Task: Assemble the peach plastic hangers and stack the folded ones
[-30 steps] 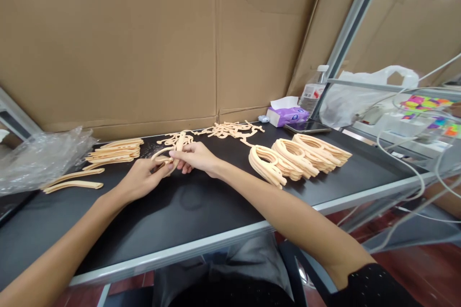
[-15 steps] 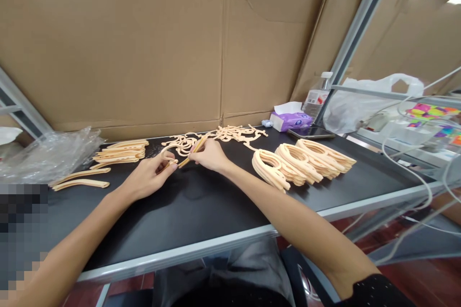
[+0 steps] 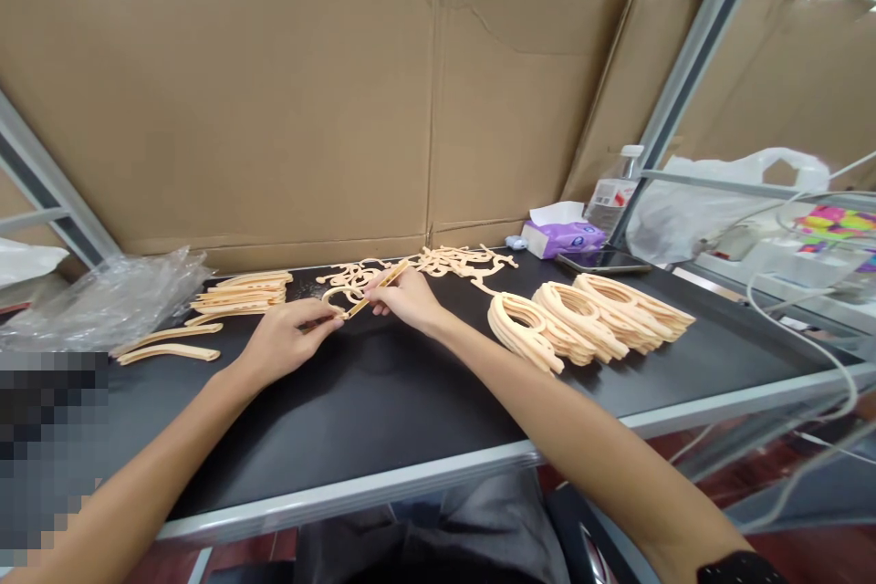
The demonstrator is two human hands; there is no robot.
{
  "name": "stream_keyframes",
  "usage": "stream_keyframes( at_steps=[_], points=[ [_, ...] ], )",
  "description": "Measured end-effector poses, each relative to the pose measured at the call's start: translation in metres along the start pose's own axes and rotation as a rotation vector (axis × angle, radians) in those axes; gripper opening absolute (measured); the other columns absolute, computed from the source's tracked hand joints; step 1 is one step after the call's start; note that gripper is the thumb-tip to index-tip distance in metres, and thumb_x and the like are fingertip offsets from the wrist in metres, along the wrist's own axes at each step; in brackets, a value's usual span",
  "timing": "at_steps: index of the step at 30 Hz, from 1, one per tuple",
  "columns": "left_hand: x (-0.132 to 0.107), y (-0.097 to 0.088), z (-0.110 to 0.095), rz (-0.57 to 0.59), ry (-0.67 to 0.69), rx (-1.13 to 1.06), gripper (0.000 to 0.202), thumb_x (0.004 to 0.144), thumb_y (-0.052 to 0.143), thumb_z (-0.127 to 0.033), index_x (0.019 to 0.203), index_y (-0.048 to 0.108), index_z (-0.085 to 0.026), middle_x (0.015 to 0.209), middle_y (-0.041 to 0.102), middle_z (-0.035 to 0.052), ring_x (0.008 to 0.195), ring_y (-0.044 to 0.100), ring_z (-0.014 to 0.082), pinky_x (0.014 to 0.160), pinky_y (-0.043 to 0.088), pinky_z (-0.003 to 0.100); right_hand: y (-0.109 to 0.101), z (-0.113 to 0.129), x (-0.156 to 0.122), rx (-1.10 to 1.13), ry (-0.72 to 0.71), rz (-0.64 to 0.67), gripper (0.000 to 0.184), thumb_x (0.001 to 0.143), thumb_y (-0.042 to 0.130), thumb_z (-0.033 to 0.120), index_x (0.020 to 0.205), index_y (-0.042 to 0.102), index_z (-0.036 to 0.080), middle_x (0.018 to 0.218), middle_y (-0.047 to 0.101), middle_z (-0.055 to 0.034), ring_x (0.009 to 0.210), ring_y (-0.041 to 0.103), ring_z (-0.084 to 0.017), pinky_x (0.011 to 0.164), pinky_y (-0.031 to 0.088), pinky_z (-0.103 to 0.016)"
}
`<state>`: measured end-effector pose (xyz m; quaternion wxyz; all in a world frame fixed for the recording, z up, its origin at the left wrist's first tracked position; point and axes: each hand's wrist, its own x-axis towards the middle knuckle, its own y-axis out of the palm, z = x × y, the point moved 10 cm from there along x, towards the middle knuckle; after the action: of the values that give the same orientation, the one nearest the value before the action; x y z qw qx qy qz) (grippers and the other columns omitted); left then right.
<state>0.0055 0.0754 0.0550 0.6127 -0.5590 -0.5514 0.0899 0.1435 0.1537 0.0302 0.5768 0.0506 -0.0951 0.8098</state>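
Observation:
My left hand [image 3: 287, 338] is closed on a cream ring-shaped plastic piece [image 3: 329, 293], its loop standing up past the fingers. A straight, narrow cream strip with a slotted edge [image 3: 392, 276] is pinched in my right hand [image 3: 409, 301]. The strip's lower end meets or nearly meets the ring piece by my left fingertips; the exact contact is too small to make out. Behind both hands lies a heap of thin, curly cream pieces [image 3: 455, 261]. Left of my left hand is a stack of cream strips [image 3: 239, 294], with two separate strips [image 3: 171, 353] nearer me.
Stacks of ring-ended cream pieces [image 3: 524, 328] lie on the black tabletop [image 3: 411, 411] at right. Behind them are a purple tissue pack [image 3: 565, 237], a phone [image 3: 602, 263] and a bottle [image 3: 611, 201]. Clear plastic wrap [image 3: 116, 297] is at left; cardboard [image 3: 274, 100] walls the back.
The strip in my right hand has turned so its slotted side shows more. Both hands stay close together, and the whole view has shifted slightly.

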Motion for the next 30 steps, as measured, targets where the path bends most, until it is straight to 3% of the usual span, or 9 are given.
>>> stream_keyframes(
  at_steps=[7,15,23,30],
  points=[
    [-0.003,0.004,0.006,0.008,0.033,0.011,0.025,0.092,0.059,-0.038,0.094,0.078,-0.023,0.091,0.079,0.0044,0.079,0.072,0.0193,0.072,0.053,0.027,0.001,0.009,-0.004,-0.011,-0.119,-0.001,0.011,0.071,0.065,0.007,0.069,0.070,0.016,0.069,0.069,0.0008,0.055,0.061,-0.010,0.059,0.052,-0.024],
    [-0.002,-0.001,-0.006,-0.028,0.119,0.043,0.025,0.094,0.057,-0.034,0.092,0.078,-0.022,0.089,0.079,0.0047,0.077,0.072,0.0186,0.071,0.054,0.027,0.005,0.020,-0.011,-0.167,-0.299,0.002,0.009,0.077,0.065,0.015,0.077,0.073,0.019,0.082,0.073,-0.0005,0.077,0.067,-0.014,0.079,0.052,-0.028],
    [-0.005,0.003,-0.010,-0.007,0.158,0.044,0.027,0.096,0.052,-0.031,0.094,0.077,-0.020,0.090,0.078,0.0068,0.079,0.072,0.0184,0.073,0.055,0.027,0.015,0.037,-0.024,-0.291,-0.459,0.091,0.013,0.080,0.063,0.014,0.080,0.074,0.021,0.093,0.075,-0.0017,0.090,0.069,-0.016,0.085,0.050,-0.027],
    [-0.006,0.001,-0.010,-0.050,0.163,0.099,0.026,0.096,0.053,-0.029,0.097,0.076,-0.020,0.088,0.078,0.0062,0.076,0.072,0.0173,0.073,0.054,0.026,0.014,0.047,-0.030,-0.330,-0.559,0.084,0.012,0.082,0.062,0.014,0.082,0.073,0.020,0.091,0.074,-0.0029,0.088,0.069,-0.016,0.084,0.050,-0.028]
  ],
)
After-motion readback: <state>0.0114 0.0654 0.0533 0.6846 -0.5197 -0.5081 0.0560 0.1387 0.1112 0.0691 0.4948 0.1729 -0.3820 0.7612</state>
